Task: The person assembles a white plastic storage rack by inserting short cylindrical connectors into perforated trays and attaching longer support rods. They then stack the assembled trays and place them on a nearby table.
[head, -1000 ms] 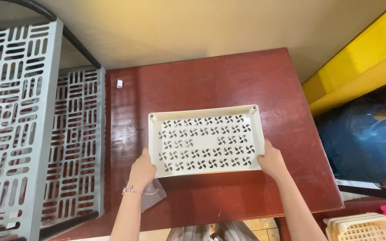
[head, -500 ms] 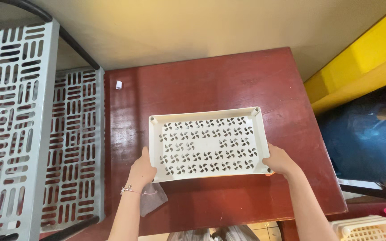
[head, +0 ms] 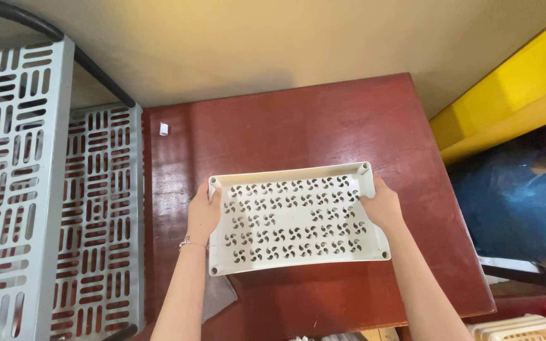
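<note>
A dark red, glossy wooden surface (head: 298,132) is filling the middle of the view, with grey slotted plastic shelf panels (head: 52,208) standing along its left edge. A cream rectangular plastic tray with pinwheel-shaped cut-outs (head: 295,218) is sitting on or just above the surface, near its front edge. The left hand (head: 203,215) and right hand (head: 382,205) are each clamping a short end, their grip closed on the rim, keeping it level. A small white tube (head: 163,129) is lying well apart.
</note>
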